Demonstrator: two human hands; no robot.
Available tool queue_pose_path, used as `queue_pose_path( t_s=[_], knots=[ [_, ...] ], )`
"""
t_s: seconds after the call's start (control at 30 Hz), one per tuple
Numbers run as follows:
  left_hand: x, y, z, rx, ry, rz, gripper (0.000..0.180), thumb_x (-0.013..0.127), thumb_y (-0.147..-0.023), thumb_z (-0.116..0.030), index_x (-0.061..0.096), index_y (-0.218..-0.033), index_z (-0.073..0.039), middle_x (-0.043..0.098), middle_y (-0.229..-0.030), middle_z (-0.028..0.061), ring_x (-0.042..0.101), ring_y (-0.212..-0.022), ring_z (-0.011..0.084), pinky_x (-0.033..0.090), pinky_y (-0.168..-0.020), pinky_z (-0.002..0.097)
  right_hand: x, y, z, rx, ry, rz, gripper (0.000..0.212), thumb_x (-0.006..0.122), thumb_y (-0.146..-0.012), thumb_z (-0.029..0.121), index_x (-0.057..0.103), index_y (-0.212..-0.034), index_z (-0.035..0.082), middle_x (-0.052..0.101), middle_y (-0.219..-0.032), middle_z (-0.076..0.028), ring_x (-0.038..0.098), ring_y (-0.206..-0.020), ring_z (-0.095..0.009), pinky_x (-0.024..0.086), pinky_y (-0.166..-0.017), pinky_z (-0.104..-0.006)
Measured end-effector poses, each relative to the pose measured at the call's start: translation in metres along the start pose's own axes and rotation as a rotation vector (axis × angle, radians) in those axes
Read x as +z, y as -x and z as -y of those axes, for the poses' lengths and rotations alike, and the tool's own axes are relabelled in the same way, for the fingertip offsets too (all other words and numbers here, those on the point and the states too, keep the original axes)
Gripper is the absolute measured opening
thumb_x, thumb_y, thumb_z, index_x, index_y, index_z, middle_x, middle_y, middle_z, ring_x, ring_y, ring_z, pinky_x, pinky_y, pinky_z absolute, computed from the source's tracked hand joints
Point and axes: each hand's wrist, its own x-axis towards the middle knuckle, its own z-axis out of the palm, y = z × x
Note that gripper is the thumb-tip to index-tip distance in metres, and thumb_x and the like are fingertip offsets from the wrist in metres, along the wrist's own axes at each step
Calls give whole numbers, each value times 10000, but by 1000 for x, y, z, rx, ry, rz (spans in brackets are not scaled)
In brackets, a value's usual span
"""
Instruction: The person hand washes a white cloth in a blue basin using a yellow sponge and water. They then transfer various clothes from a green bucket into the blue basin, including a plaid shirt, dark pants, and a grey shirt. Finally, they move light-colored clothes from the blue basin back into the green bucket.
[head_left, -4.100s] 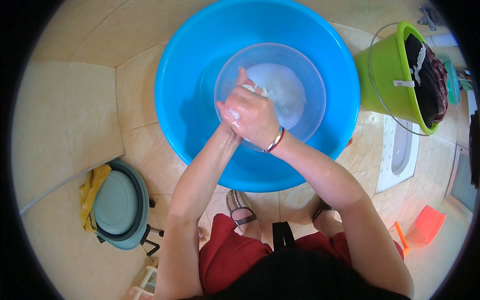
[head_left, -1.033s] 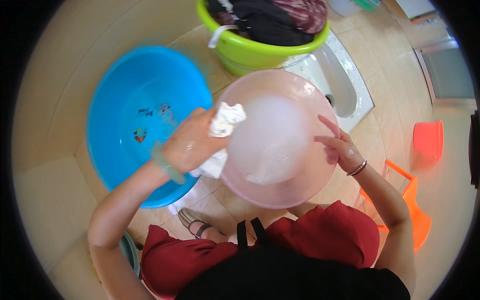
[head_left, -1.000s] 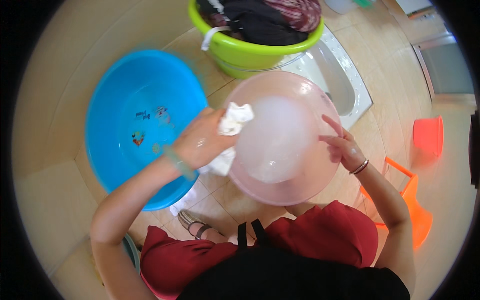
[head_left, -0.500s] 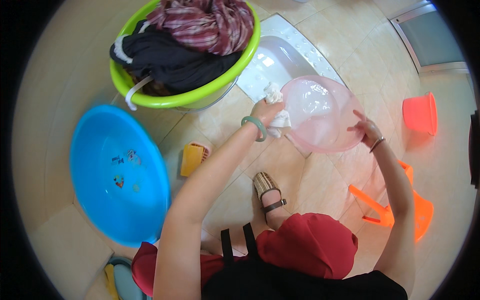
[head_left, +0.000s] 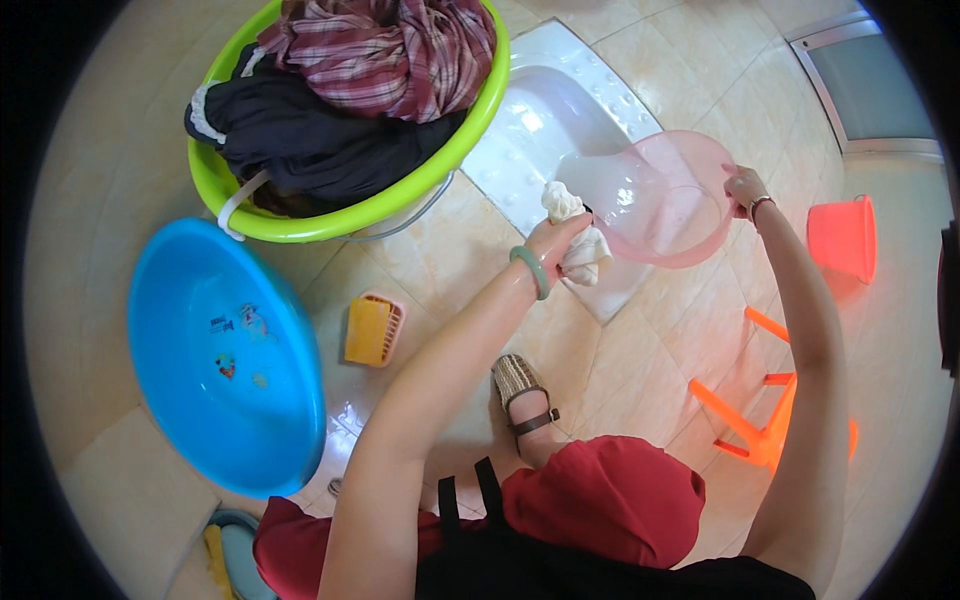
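A translucent pink basin [head_left: 690, 235] is tilted over the white squat toilet [head_left: 615, 285]. My right hand [head_left: 745, 190] is closed on the basin's right rim. Bunched in my closed left hand [head_left: 557, 243] is a wet-looking white cloth [head_left: 590, 258]. The left thumb lies by the basin's left rim; whether it grips that too is hard to tell. Cloudy water seems to run from the far left side of the basin into the toilet's bowl [head_left: 535, 115].
A lime-green tub [head_left: 478, 140] piled with dark and plaid clothes [head_left: 375, 60] stands far left. Nearer is a blue basin [head_left: 190, 330], beside a yellow bar [head_left: 367, 332] on a pink soap dish. To the right are a coral bucket [head_left: 842, 240] and an orange stool [head_left: 735, 415].
The basin has moved away from me and tipped toward the toilet. My right hand has gone from spread fingers to a grip on its rim. The left hand still holds the cloth.
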Motion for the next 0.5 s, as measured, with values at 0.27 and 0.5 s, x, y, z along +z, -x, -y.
queue_pose_path(
  t_s=[0.27, 0.5],
  knots=[
    [33, -54, 37, -183, 201, 119, 255, 557, -911, -242, 520, -1092, -67, 594, -992, 56, 602, -881, 181, 535, -715, 360, 24, 22, 47, -195, 535, -123, 356, 444, -791, 103, 581, -1111, 31, 648, -867, -198, 643, -644, -320, 517, -575, -403],
    [40, -52, 40, -220, 159, 113, 275, 565, -899, -252, 513, -1094, -64, 592, -994, 65, 596, -866, 194, 528, -689, 388, 42, 63, 74, -487, 896, -243, 243, 478, -806, 100, 585, -1013, 33, 639, -936, -216, 621, -892, -361, 509, -774, -419]
  ],
)
